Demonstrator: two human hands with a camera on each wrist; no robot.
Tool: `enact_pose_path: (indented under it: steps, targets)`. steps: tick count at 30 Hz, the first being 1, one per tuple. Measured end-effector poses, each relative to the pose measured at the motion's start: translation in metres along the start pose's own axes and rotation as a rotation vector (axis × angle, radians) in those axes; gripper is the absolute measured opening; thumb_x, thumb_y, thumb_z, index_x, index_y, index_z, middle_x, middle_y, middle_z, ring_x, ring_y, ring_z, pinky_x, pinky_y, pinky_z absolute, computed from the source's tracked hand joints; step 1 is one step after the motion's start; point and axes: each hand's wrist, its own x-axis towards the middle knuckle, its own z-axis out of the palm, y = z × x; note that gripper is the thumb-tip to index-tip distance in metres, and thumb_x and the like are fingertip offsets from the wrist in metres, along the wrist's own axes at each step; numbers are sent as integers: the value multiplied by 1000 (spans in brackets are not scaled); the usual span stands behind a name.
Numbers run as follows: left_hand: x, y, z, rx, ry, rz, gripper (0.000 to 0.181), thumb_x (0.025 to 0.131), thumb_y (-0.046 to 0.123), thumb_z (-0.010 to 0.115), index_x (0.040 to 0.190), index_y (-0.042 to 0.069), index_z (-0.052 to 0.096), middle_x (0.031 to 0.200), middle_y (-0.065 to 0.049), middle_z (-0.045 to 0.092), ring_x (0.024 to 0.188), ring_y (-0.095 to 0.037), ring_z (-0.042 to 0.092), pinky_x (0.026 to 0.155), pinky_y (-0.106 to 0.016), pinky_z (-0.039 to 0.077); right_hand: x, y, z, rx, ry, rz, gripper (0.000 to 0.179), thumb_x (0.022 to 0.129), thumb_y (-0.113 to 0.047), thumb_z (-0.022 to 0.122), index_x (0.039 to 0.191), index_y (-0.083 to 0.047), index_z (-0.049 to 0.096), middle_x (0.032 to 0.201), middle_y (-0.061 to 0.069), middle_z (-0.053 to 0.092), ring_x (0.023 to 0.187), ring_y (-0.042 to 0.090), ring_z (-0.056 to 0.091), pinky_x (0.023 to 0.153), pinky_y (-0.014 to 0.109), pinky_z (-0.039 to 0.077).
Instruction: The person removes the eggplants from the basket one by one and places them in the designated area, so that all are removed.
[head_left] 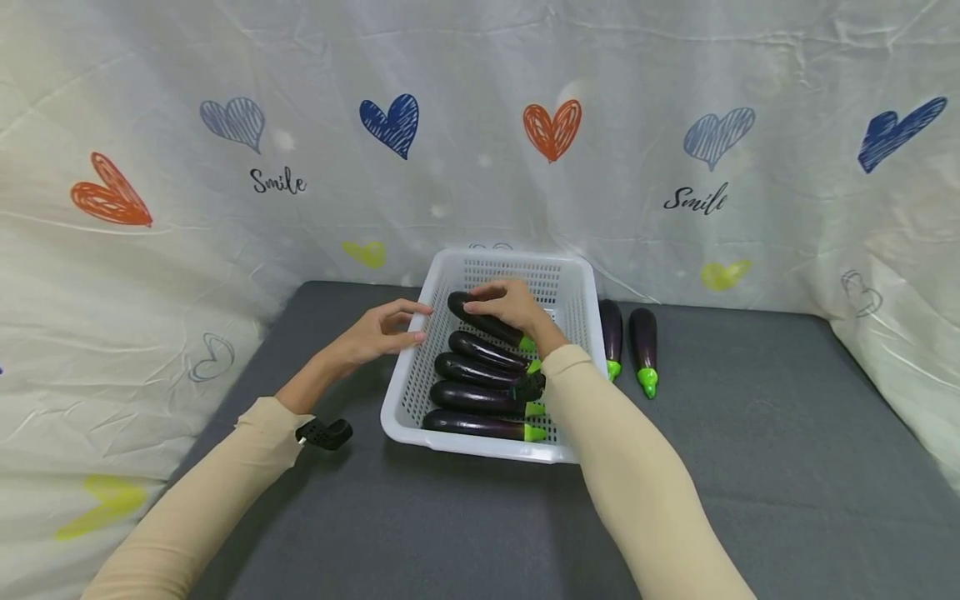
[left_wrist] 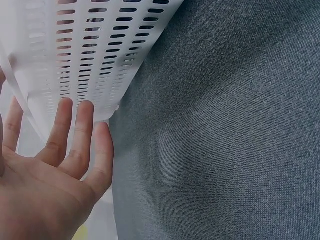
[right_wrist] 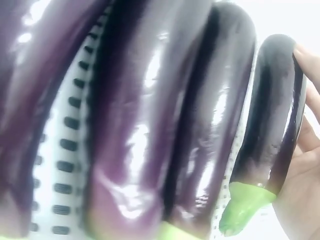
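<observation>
A white plastic basket (head_left: 408, 392) holds several dark purple eggplants lying side by side, such as the front eggplant (head_left: 472, 423). My right hand (head_left: 512, 307) pinches the rearmost eggplant (head_left: 487, 323) between thumb and fingers, inside the basket; in the right wrist view that eggplant (right_wrist: 272, 115) has its green stem end pointing down. My left hand (head_left: 378, 335) is at the basket's left rim, its fingers extended and parted. In the left wrist view, the left hand's fingers (left_wrist: 80, 145) lie beside the slotted basket wall (left_wrist: 95, 55), with nothing gripped.
Two more eggplants, a near one (head_left: 612, 337) and a farther one (head_left: 643, 350), lie on the grey tabletop (head_left: 765, 433) right of the basket. A white curtain (head_left: 465, 183) printed with hearts hangs behind the table.
</observation>
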Motion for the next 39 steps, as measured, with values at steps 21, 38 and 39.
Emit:
enact_pose_path:
  steps: [21, 38, 39]
  targets:
    - [-1, 2, -1, 30, 4, 4, 49, 99, 24, 70, 145, 14, 54, 138, -16, 53, 121, -34, 55, 97, -57, 46, 8, -45, -29, 119, 57, -90, 37, 90, -18, 82, 123, -4, 72, 120, 10, 67, 110, 24, 61, 92, 37, 50]
    - [-1, 1, 0, 18, 4, 3, 52, 99, 22, 71, 146, 10, 53, 136, -18, 55, 118, -34, 57, 97, -58, 46, -4, -65, -49, 295, 43, -85, 37, 93, -13, 78, 127, -2, 67, 120, 11, 65, 110, 26, 61, 95, 42, 49]
    - [-1, 1, 0, 19, 4, 4, 52, 99, 22, 71, 146, 9, 52, 136, -18, 55, 118, -34, 57, 97, -58, 46, -5, -65, -51, 298, 44, -86, 37, 93, -13, 78, 127, -2, 67, 120, 11, 65, 111, 26, 61, 96, 43, 49]
